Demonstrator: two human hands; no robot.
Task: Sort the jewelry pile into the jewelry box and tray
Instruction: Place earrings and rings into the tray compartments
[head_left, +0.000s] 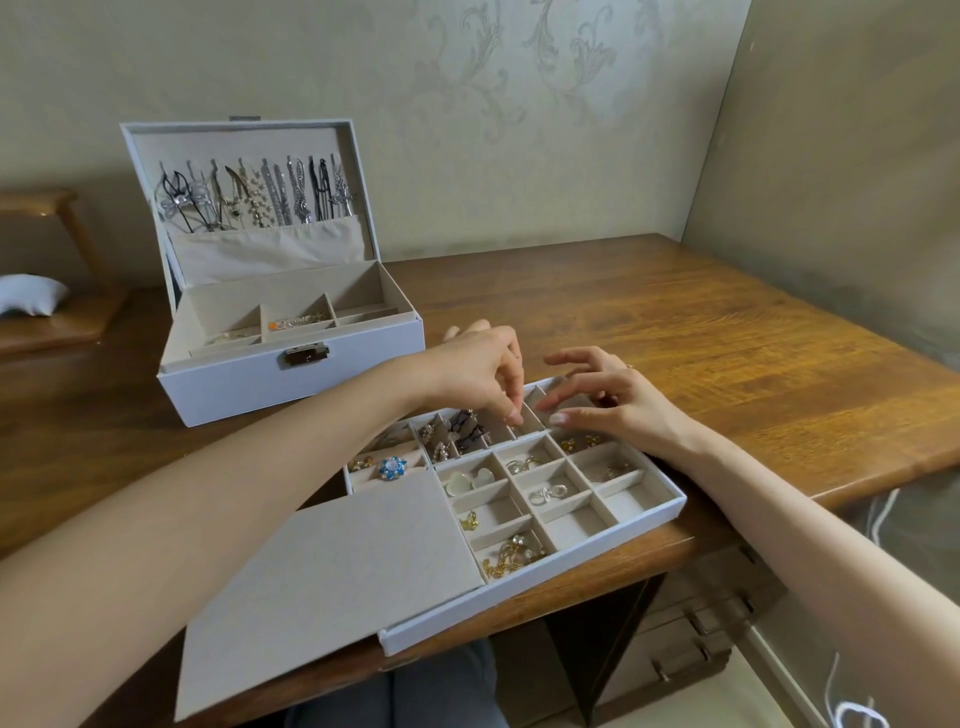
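Mid-frame, fingertips of the left hand (480, 371) are bunched over the tray (647, 513); anything pinched cannot be made out. The right hand (602, 402) is held spread.

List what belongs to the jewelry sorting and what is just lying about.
Job: white open-lidded jewelry box, white compartmented tray, blue flower brooch, gold chain tangle.
Lying about: small white cushion, white cord.
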